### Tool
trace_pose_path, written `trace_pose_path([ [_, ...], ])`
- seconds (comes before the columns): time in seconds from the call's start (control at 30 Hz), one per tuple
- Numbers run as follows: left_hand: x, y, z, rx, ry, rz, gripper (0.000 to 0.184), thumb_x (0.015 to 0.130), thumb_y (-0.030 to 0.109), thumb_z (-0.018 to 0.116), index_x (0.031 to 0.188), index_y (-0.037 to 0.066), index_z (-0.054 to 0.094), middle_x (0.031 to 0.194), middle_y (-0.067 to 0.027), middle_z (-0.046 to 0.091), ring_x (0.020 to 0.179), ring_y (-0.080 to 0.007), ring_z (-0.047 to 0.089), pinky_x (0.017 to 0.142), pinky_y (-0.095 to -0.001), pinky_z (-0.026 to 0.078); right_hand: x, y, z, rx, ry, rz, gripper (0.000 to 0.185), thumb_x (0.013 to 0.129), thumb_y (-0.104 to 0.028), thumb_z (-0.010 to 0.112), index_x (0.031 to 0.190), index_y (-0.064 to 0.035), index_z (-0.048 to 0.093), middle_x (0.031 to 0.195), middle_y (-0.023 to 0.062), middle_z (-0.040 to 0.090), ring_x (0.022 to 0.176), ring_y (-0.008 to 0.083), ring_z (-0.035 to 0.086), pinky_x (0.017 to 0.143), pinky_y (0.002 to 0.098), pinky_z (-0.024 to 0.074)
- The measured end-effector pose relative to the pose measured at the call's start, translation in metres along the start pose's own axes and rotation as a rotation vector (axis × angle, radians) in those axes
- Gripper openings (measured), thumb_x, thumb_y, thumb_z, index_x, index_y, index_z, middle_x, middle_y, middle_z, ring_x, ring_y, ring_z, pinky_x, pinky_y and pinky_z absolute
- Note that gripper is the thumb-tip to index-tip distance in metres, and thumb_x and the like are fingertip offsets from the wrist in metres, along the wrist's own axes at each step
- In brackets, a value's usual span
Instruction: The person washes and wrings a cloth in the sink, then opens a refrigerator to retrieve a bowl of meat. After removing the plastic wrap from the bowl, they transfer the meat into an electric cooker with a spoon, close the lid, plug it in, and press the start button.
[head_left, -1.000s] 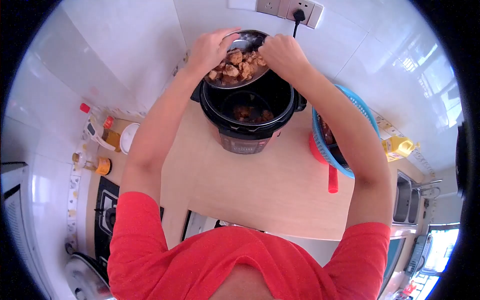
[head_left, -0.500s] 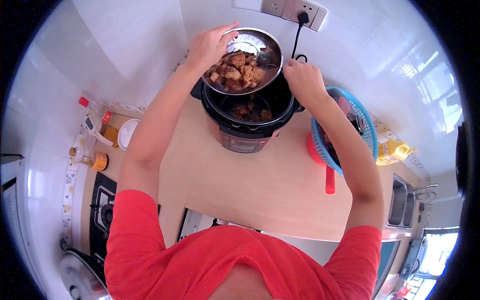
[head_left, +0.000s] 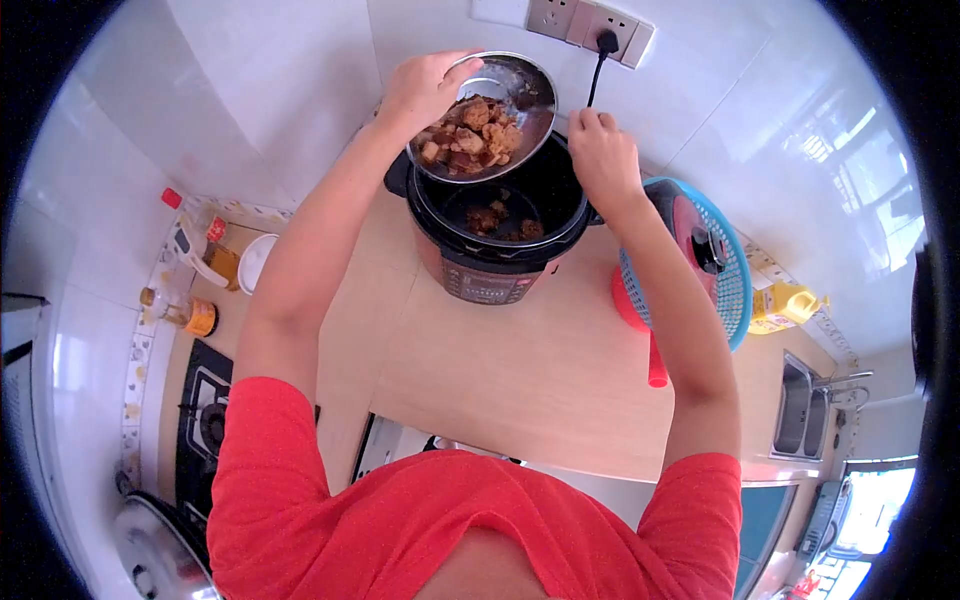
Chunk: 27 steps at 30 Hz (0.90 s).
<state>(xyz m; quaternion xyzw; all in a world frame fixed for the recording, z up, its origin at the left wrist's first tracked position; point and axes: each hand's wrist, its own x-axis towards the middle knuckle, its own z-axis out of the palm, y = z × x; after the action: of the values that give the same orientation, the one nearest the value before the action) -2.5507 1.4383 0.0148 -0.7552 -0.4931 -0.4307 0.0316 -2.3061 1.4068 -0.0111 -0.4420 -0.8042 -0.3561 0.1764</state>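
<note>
The desk (head_left: 520,375) carries the open cooker (head_left: 487,272), set beneath the tilted bowl (head_left: 536,105), seemingly to catch what falls. The left hand (head_left: 424,94) has its grip on the bowl, steadying that slant; the right hand (head_left: 603,157) curls nearby, its grip's contents unclear. Chunks (head_left: 475,135) gather low.

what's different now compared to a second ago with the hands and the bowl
The right hand has come away from the metal bowl's rim and moved to the right, now apart from it. The left hand still holds the bowl, tilted over the electric cooker. Food pieces remain in the bowl, with some in the cooker, as before.
</note>
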Motion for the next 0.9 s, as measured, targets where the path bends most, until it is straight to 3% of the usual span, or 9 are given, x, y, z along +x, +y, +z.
trace_pose_path([
  [0.17, -0.002, 0.007, -0.007, 0.052, 0.005, 0.017, 0.031, 0.09, 0.039, 0.051, 0.109, 0.02, 0.066, 0.09, -0.0129, 0.067, 0.082, -0.0313, 0.062, 0.072, -0.037, 0.049, -0.006, -0.003, -0.013, 0.241, -0.15, 0.065, 0.007, 0.075, -0.005, 0.055, 0.076, -0.0037, 0.062, 0.083, 0.0116, 0.061, 0.08, 0.0296, 0.063, 0.066, 0.0399, 0.0535],
  [0.2, -0.003, 0.004, -0.006, 0.036, 0.013, 0.016, 0.031, 0.09, 0.04, 0.051, 0.109, 0.02, 0.066, 0.09, -0.0127, 0.067, 0.081, -0.0312, 0.063, 0.072, -0.037, 0.049, -0.003, 0.0, -0.018, 0.258, -0.142, 0.107, 0.015, 0.073, -0.003, 0.055, 0.084, -0.0065, 0.065, 0.085, 0.0132, 0.061, 0.08, 0.032, 0.063, 0.068, 0.042, 0.053],
  [0.33, -0.004, 0.0, -0.003, -0.076, 0.076, 0.035, 0.032, 0.09, 0.041, 0.051, 0.109, 0.021, 0.066, 0.092, -0.0118, 0.067, 0.082, -0.0303, 0.063, 0.071, -0.0369, 0.049, 0.01, 0.012, -0.014, 0.461, 0.004, 0.195, 0.02, 0.083, -0.008, 0.051, 0.095, -0.0084, 0.068, 0.089, 0.0125, 0.064, 0.082, 0.0344, 0.061, 0.071, 0.0426, 0.0493],
  [0.43, -0.006, 0.009, -0.01, 0.02, 0.003, -0.007, 0.031, 0.09, 0.039, 0.052, 0.108, 0.02, 0.066, 0.094, -0.0111, 0.067, 0.083, -0.0296, 0.063, 0.072, -0.0371, 0.049, 0.017, 0.014, -0.019, 0.428, 0.002, 0.216, 0.021, 0.08, -0.007, 0.054, 0.096, -0.0091, 0.068, 0.089, 0.0114, 0.064, 0.083, 0.033, 0.061, 0.072, 0.0418, 0.0493],
  [0.63, -0.006, 0.009, 0.001, -0.068, 0.137, 0.17, 0.027, 0.088, 0.035, 0.056, 0.106, 0.019, 0.068, 0.091, -0.0115, 0.067, 0.081, -0.0297, 0.063, 0.07, -0.036, 0.05, 0.031, 0.009, -0.005, 0.283, -0.262, 0.038, 0.026, 0.07, -0.004, 0.059, 0.094, -0.0098, 0.068, 0.089, 0.0097, 0.065, 0.086, 0.0294, 0.062, 0.073, 0.0406, 0.0501],
  [0.9, -0.007, -0.002, 0.024, -0.036, 0.175, 0.067, 0.03, 0.089, 0.037, 0.053, 0.105, 0.016, 0.068, 0.088, -0.0135, 0.067, 0.079, -0.0315, 0.063, 0.069, -0.0366, 0.05, 0.028, -0.005, -0.015, 0.22, -0.284, -0.073, 0.013, 0.068, -0.001, 0.056, 0.078, -0.0057, 0.064, 0.083, 0.0106, 0.062, 0.079, 0.0313, 0.062, 0.067, 0.0422, 0.0516],
])
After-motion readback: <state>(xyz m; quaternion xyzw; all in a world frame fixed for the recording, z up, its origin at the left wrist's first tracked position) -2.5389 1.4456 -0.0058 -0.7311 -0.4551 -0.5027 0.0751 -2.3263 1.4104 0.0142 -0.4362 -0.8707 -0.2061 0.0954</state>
